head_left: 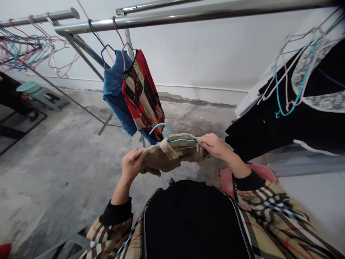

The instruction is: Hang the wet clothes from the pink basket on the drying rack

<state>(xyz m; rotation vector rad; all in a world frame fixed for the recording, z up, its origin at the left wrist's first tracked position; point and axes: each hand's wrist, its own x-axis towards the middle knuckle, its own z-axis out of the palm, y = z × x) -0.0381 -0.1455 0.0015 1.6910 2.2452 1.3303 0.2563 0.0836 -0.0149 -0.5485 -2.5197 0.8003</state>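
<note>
Both my hands hold a crumpled tan garment [169, 154] in front of my chest. My left hand [131, 164] is closed on its left end. My right hand [214, 145] pinches its right end together with a turquoise wire hanger [167, 135] that sits in the garment, hook up. Just beyond the tan garment, a blue garment [114, 93] and a red patterned garment [142, 95] hang on hangers from a steel rail [188, 16].
Black clothes [291, 122] with lace and empty wire hangers [293, 72] hang at the right. More empty hangers [24, 50] crowd a second rail at the far left. A grey stool [47, 98] with a green bowl stands on the concrete floor. A pink object [229, 180] lies near my right forearm.
</note>
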